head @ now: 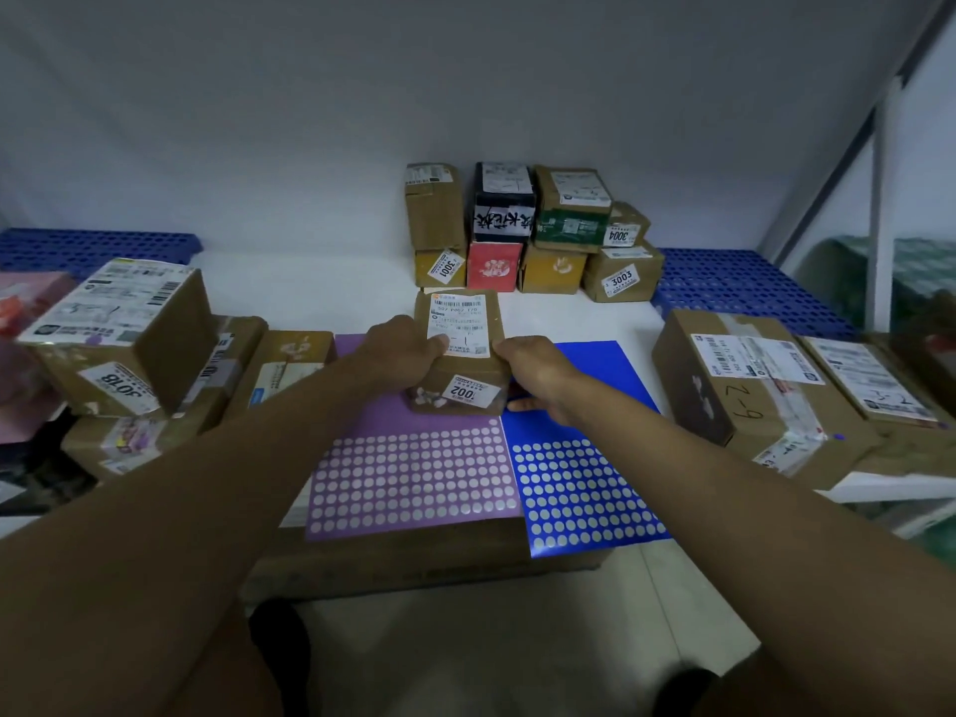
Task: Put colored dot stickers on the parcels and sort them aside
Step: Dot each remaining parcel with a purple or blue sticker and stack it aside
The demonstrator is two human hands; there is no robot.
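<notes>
Nearest the person lie the purple sticker sheet [414, 473] and blue sticker sheet [579, 489]. Just beyond, the left hand [401, 351] and right hand [533, 370] clasp the small parcel [460, 354] between them — likely the sorting step, carrying it toward the stacked parcels [527, 235] beyond the grip.

single head cam, wide-angle, looks forward and down over both forearms at sticker sheets [414, 473], close; wall behind.
</notes>
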